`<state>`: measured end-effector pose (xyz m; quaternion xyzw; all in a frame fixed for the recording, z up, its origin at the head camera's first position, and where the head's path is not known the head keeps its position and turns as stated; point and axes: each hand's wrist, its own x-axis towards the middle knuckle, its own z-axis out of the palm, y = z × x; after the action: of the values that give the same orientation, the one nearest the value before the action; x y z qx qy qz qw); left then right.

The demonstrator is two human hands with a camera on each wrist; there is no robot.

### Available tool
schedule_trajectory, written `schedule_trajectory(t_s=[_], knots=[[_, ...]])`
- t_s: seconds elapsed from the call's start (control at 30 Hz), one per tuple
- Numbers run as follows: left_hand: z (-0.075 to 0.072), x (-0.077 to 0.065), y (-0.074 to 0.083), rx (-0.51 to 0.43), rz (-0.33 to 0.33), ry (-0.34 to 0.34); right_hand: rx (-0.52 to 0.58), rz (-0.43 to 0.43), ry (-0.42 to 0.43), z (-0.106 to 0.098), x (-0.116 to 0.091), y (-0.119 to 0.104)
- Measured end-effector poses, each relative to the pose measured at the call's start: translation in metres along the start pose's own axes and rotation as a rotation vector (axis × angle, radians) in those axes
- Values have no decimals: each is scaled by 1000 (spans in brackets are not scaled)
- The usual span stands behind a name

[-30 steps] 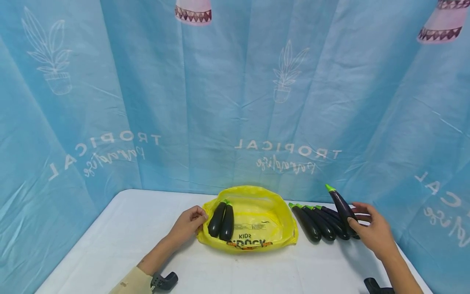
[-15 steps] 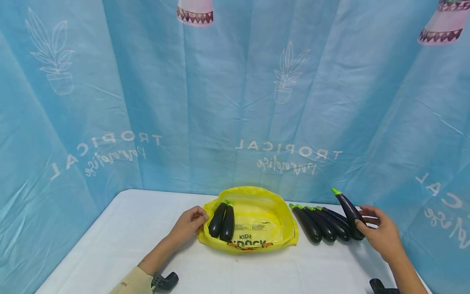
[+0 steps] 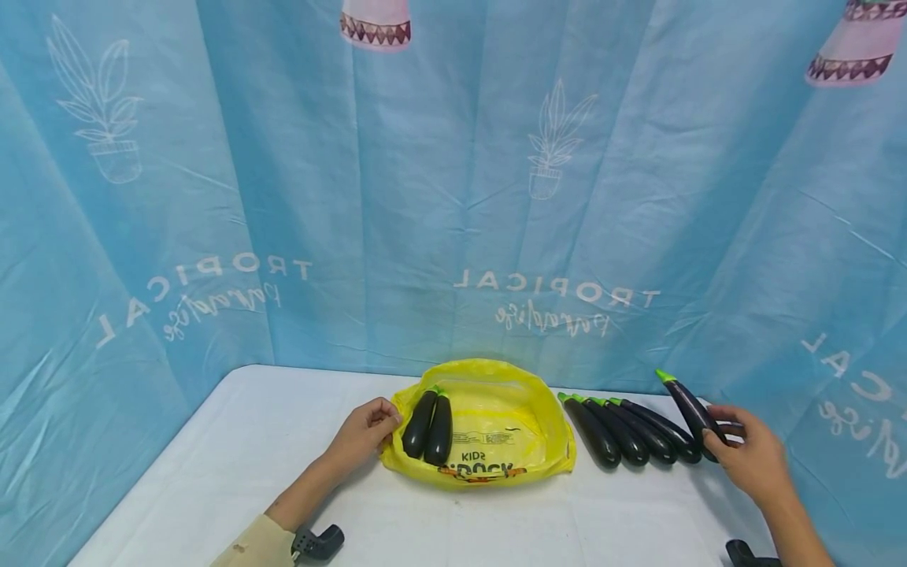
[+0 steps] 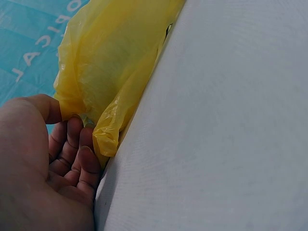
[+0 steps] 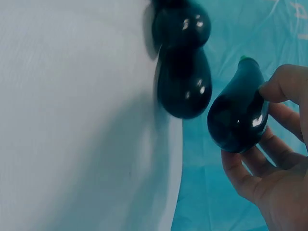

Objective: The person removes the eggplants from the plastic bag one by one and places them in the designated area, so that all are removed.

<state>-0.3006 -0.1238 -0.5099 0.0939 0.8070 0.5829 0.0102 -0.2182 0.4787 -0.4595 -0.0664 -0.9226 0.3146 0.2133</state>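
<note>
My left hand (image 3: 368, 429) pinches the left rim of an open yellow plastic bag (image 3: 496, 441); in the left wrist view its fingers curl at the bag's gathered edge (image 4: 106, 139). Two dark eggplants (image 3: 428, 425) lie side by side inside the bag, at its left. At the right, my right hand (image 3: 754, 453) holds another eggplant (image 3: 687, 405) between thumb and fingers, its green stem end pointing up and left. The right wrist view shows this held eggplant (image 5: 238, 113) apart from the row, near the table's edge.
Several eggplants (image 3: 627, 433) lie in a slanted row on the white table (image 3: 538, 528), between the bag and my right hand. A blue printed curtain (image 3: 425, 197) hangs behind and beside the table.
My right hand has moved to the right and slightly toward me with the held eggplant, away from the row. The left hand and the bag have stayed in place.
</note>
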Motion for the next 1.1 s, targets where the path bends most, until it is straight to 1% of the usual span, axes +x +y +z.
schedule_trajectory(t_s=[0.2,0.37,0.47,0.73,0.97,1.1], knots=[[0,1,1,-4,-2,-3,-36,13,5,-1,0,8],[1,2,0,1,-6,1,-61,0,22,0,0,15],[1,2,0,-1,-11,3,-75,-1,13,2,0,19],[1,0,2,-4,-13,2,-85,64,-42,5,0,30],[0,-1,3,-6,-4,0,-84,30,-89,4,-1,31],[0,-2,4,-10,-6,-5,-86,24,-91,8,-1,33]])
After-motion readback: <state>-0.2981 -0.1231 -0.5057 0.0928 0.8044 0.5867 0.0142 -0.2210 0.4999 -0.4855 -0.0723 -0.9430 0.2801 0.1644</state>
